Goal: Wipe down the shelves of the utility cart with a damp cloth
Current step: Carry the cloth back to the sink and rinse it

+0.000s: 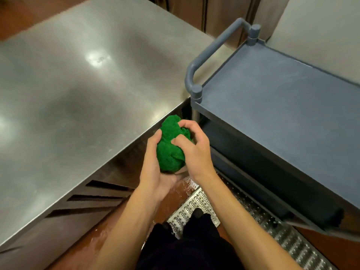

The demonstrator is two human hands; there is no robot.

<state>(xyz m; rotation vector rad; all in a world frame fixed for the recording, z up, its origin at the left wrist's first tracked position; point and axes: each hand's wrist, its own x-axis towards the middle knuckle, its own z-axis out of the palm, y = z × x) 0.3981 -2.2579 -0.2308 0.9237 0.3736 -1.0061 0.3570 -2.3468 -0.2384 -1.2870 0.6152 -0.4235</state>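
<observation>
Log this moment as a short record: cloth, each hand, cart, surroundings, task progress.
cloth: green, bunched into a ball, held in the air between the table and the cart
left hand: cups and grips the cloth from below
right hand: fingers curled into the cloth from above
cart: grey, to the right of the hands; handle at the far end
top shelf: the cloth is not touching it
table: stainless steel, to the left
grate: metal, in the floor by the feet
progress: wiping not yet under way

Steel table (78, 84) beside grey cart shelf (282, 106), metal grate (292, 240) on wet floor (109, 236).
</observation>
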